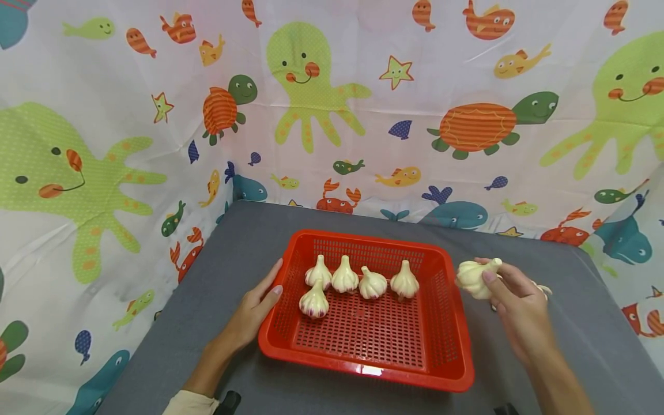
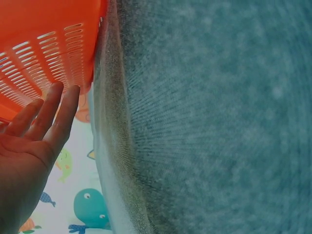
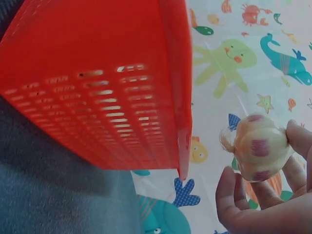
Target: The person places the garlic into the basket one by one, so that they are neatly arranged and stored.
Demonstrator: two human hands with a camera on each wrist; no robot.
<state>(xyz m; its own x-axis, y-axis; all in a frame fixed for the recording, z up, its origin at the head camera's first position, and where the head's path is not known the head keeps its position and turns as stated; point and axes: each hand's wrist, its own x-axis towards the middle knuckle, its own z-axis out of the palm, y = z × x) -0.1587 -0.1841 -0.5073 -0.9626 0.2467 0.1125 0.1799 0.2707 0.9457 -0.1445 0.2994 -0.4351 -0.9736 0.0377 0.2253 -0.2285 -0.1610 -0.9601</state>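
Note:
A red plastic basket (image 1: 415, 378) with slotted walls sits on the grey-covered table. Inside it, several white garlic bulbs with purple streaks stand toward the back left, one garlic bulb (image 1: 313, 301) in front of the others. My left hand (image 1: 249, 320) is at the basket's left side, its fingers extended against the slotted wall in the left wrist view. To the right of the basket, my right hand (image 1: 524, 311) holds a garlic bulb (image 1: 472, 279) between thumb and fingers, raised off the table. The held bulb (image 3: 258, 148) shows its root end in the right wrist view.
Behind the right hand, a pale thing (image 1: 543, 289) shows only in part; its kind is hard to tell. A white curtain (image 1: 363, 132) printed with sea animals stands along the back and both sides of the grey tabletop (image 1: 249, 242).

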